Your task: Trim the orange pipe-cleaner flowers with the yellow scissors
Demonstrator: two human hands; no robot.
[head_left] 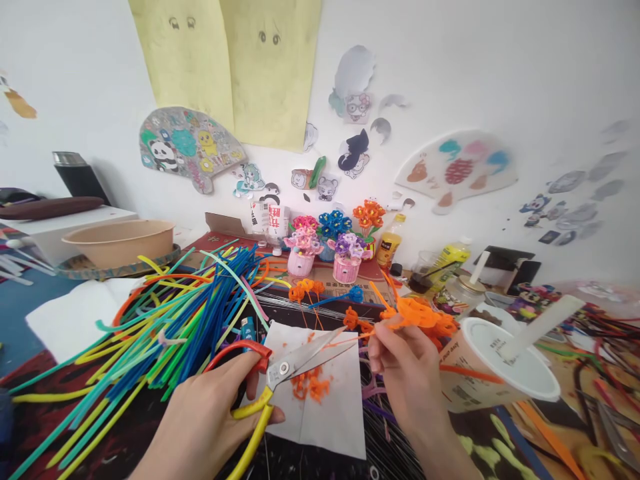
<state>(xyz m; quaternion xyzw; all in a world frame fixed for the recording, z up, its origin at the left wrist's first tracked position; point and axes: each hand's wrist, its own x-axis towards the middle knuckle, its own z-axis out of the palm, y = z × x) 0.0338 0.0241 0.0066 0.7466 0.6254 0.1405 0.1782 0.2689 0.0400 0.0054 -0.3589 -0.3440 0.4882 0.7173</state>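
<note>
My left hand (215, 407) is closed on the handles of a pair of scissors (284, 369), one handle red and the other yellow. The blades stand a little apart and point right, with a thin orange stem (345, 339) running between them. In a pinch, my right hand (405, 363) holds that stem, part of an orange pipe cleaner flower (417, 313) that shows above the fingers. Below the blades, orange fuzz clippings (313, 387) lie on a white paper sheet (335, 427).
Many coloured pipe cleaners (200, 313) are heaped on the left. Finished flower pots (347, 267) stand at the back beside a juice bottle (391, 243). A lidded cup with a straw (505, 360) is close to my right hand. A beige bowl (120, 243) stands far left.
</note>
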